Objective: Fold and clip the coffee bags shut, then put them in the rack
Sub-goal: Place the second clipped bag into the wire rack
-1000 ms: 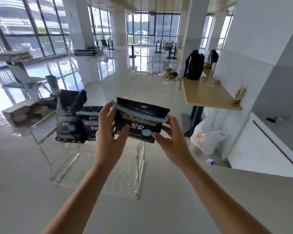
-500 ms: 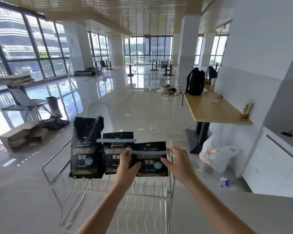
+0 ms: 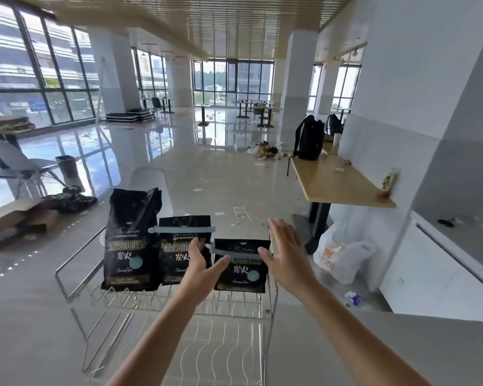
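Three black coffee bags stand side by side in a wire rack [image 3: 76,253] on a grey counter. The tall left bag [image 3: 131,240] is unfolded and has no clip. The middle bag [image 3: 179,254] is folded under a blue clip [image 3: 181,229]. The short right bag [image 3: 243,274] is also folded, with a blue clip [image 3: 234,252] across its top. My left hand [image 3: 202,271] is at this bag's left edge with its fingers apart and its thumb resting on the front. My right hand [image 3: 287,257] is spread open at the bag's right edge, only the thumb touching.
The counter [image 3: 25,335] carries the rack, whose lower wire shelf [image 3: 215,358] extends toward me. Beyond it are a white chair back [image 3: 148,179], a wooden table [image 3: 332,179] with a black backpack [image 3: 308,140], and a white plastic bag [image 3: 343,254] on the floor.
Both hands carried the clipped bag forward and set it in the rack to the right of the middle bag. The fingers have since opened, the right hand spreading away from the bag.
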`<action>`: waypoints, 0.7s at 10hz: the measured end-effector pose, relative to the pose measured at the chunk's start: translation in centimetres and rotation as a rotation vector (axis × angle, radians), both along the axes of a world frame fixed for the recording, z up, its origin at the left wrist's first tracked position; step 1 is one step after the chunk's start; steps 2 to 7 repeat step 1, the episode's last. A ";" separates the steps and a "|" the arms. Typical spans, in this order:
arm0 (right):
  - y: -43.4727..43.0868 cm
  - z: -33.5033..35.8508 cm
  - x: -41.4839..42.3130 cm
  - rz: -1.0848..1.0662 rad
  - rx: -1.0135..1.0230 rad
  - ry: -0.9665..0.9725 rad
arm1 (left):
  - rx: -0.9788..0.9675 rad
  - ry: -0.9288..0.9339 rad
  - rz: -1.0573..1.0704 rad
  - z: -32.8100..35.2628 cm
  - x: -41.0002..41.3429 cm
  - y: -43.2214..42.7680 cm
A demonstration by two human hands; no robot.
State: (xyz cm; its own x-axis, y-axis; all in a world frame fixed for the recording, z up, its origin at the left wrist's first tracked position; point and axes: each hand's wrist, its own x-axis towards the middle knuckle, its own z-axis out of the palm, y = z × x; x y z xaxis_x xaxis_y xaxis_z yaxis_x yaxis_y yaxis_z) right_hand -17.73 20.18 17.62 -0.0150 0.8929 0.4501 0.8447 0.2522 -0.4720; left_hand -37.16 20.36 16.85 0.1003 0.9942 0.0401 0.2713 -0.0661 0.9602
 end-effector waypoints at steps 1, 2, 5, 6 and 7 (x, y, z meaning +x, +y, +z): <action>-1.5 2.8 -0.6 -0.023 0.128 -0.154 | 0.460 0.404 0.172 3.1 -0.2 -2.3; -1.5 2.8 -0.6 -0.023 0.128 -0.154 | 0.460 0.404 0.172 3.1 -0.2 -2.3; -1.5 2.8 -0.6 -0.023 0.128 -0.154 | 0.460 0.404 0.172 3.1 -0.2 -2.3; -1.5 2.8 -0.6 -0.023 0.128 -0.154 | 0.460 0.404 0.172 3.1 -0.2 -2.3; -1.5 2.8 -0.6 -0.023 0.128 -0.154 | 0.460 0.404 0.172 3.1 -0.2 -2.3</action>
